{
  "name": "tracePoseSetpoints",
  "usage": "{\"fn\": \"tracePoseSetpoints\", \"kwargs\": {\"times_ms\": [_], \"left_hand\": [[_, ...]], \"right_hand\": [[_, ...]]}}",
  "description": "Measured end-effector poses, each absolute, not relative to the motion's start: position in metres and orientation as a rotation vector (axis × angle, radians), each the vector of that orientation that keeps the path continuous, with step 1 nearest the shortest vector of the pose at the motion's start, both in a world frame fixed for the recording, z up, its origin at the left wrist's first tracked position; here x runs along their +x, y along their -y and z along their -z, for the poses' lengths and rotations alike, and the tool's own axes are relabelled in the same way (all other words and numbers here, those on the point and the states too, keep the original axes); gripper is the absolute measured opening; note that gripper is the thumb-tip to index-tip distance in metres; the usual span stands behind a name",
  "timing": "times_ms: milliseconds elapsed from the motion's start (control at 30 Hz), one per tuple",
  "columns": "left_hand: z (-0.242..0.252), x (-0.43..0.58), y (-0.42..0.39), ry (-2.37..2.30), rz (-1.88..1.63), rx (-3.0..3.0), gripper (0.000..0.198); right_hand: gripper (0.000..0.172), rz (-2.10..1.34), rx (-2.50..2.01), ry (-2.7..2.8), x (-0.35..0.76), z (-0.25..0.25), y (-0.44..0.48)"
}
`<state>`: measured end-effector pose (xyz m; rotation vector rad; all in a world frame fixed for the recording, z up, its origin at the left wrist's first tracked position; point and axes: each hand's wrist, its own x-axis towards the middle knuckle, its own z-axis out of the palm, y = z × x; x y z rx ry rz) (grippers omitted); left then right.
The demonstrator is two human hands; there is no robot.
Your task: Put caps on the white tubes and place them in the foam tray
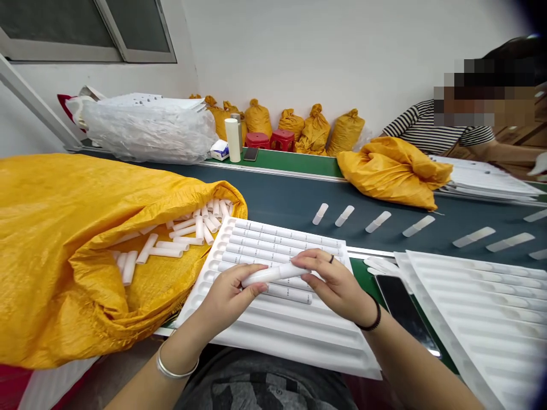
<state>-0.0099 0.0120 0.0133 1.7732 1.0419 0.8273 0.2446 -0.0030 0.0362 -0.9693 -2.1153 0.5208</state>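
The tube (277, 273) is white, sack (81, 210) yellow, shirt (442, 135) black-and-white striped.

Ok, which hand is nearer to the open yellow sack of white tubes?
Left. The left hand, to the right of the open yellow sack, holds one end of a white tube; the right hand holds the other end, farther from the sack.

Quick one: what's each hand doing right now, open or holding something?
Left hand: closed on the left end of a white tube.
Right hand: closed on the same tube's right end.
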Motion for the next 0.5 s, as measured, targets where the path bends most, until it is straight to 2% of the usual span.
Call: {"fn": "tracePoseSetpoints", "kwargs": {"times_ms": [267,500], "left_hand": [[-0.019,-0.006,-0.009,-0.97,-1.049,2.237,0.029],[-0.012,-0.008,-0.001,-0.977,-1.132,2.28,0.026]], "right_hand": [[0.026,-0.573,-1.113,2.022,0.235,-0.027,-0.001],[0.027,-0.575,-0.998,2.027,0.22,-0.021,0.004]]}}
